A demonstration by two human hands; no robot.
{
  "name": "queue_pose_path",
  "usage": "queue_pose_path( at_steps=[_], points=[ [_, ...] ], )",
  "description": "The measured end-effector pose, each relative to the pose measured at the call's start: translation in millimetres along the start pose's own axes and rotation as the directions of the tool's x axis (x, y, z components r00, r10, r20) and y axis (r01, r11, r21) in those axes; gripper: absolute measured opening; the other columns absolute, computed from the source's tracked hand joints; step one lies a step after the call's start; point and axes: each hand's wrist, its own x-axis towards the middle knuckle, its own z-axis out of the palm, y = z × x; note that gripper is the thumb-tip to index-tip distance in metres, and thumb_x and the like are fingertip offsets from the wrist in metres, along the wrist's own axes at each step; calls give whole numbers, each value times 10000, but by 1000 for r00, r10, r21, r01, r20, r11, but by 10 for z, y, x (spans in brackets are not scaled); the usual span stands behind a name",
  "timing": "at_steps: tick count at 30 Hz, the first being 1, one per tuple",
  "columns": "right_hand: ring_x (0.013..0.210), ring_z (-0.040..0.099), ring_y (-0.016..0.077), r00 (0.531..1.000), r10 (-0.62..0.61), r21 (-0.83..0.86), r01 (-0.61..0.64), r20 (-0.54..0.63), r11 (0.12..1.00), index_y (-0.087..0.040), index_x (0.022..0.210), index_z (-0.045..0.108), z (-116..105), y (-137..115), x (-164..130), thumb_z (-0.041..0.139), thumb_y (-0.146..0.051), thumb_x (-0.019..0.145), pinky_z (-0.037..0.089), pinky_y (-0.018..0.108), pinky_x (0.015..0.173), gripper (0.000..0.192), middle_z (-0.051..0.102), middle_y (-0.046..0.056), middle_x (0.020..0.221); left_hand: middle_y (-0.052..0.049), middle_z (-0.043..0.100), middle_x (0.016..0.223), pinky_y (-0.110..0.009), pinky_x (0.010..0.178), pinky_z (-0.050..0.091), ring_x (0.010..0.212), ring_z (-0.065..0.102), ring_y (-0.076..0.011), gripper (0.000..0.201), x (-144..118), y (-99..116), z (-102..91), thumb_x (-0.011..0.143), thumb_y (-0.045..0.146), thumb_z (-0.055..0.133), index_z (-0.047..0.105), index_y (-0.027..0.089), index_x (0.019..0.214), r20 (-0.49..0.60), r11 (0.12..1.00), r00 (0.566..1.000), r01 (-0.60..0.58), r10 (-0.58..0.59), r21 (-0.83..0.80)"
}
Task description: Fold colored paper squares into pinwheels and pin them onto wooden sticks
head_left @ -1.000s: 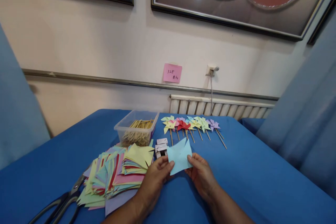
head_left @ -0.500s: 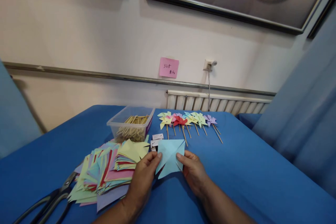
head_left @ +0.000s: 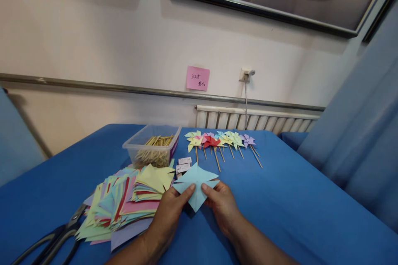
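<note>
A light blue paper square [head_left: 196,176] with slits cut in from its corners is held between my two hands, turned so a corner points toward me. My left hand [head_left: 174,207] pinches its left side, thumb on top near the middle. On the right side my right hand [head_left: 221,203] grips it the same way, its thumb close to the other. Just left of my left hand lies a pile of coloured cut paper sheets [head_left: 130,203]. Beside that pile rest scissors with dark handles [head_left: 66,232].
A clear plastic box [head_left: 130,147] holds many thin wooden sticks [head_left: 158,143]. Small white boxes [head_left: 183,167] stand beside it. Several finished paper pinwheels [head_left: 212,140] on sticks lie at the back of the blue-covered table [head_left: 280,198]. A radiator [head_left: 230,119] runs along the wall.
The light blue paper has been turned from lying square to standing on a corner. My thumbs have come closer together near its middle. The view has shifted slightly.
</note>
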Motion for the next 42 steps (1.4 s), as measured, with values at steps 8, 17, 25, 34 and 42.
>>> queue_pose_path(
  at_steps=[8,17,25,34,42],
  points=[
    [498,501,105,993,-97,-270,75,-68,960,-151,868,607,-74,40,58,687,-361,709,408,219,497,275,558,-34,569,-36,689,668,-282,572,468,600,596,-184,259,-6,82,20,636,336,725,670,130,783,-179,998,983,20,-31,-62],
    [1075,527,203,931,-343,-501,359,128,787,-324,1324,380,73,-46,-167,495,-61,743,435,347,863,648,433,50,1338,-83,722,742,-289,593,491,624,640,-197,370,-17,132,-16,643,328,730,673,100,929,-190,983,980,19,-54,-183],
    [1212,410,251,926,-330,-635,366,181,680,-265,837,716,108,-149,-184,673,-89,635,302,349,1007,272,426,37,1318,-30,700,713,-255,570,465,617,611,-161,333,-47,82,8,657,320,718,666,143,934,-131,986,990,21,-43,-164],
    [654,513,134,953,-287,-642,282,100,713,-164,620,649,-53,-28,-9,623,-304,736,392,230,597,184,564,26,789,-31,659,637,-261,580,467,595,584,-152,232,-62,43,16,690,341,686,675,132,789,-92,988,991,88,-100,-125],
    [583,464,116,956,-287,-691,245,56,680,-163,554,620,-30,-39,-21,652,-294,700,346,217,551,199,539,0,651,-31,653,629,-261,572,449,580,571,-151,213,-56,39,25,690,337,682,674,131,746,-49,987,992,107,-114,-119]
  ],
)
